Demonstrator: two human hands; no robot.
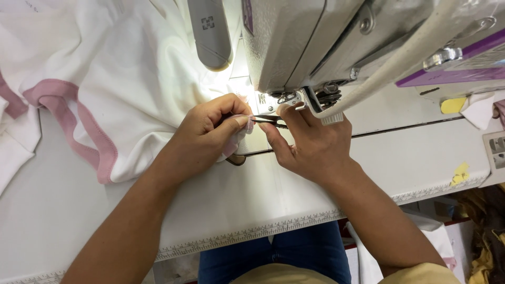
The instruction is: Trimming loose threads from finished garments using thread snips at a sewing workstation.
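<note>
White knit fabric (131, 79) with a pink bound edge (84, 131) was spread over the left part of the desk (252, 205), and one small pink-trimmed corner of it (243, 129) was pinched just in front of the presser foot (294, 100) of the sewing machine (315, 42). The left hand (210, 131) was closed around that corner, thumb and forefinger pressed together on it. The right hand (310, 142) was closed on a thin dark tool (271, 120), which looked like tweezers or small snips, though which of the two could not be told; its tip met the fabric between the two hands.

The cloth was judged to be light, soft and limp, likely to stretch and to slide on the smooth desk, so a hold close to the bound edge, where the layers were thicker, would be firmest. The tool was judged stiff and slim, best gripped near its middle.

Further out, the bulk of the garment lay bunched towards the upper left under the machine's lamp (210, 31). A printed ruler strip (252, 231) ran along the near edge of the desk, and a yellow scrap (460, 173) was seen on the right. Blue trousers (294, 252) were visible below the desk.
</note>
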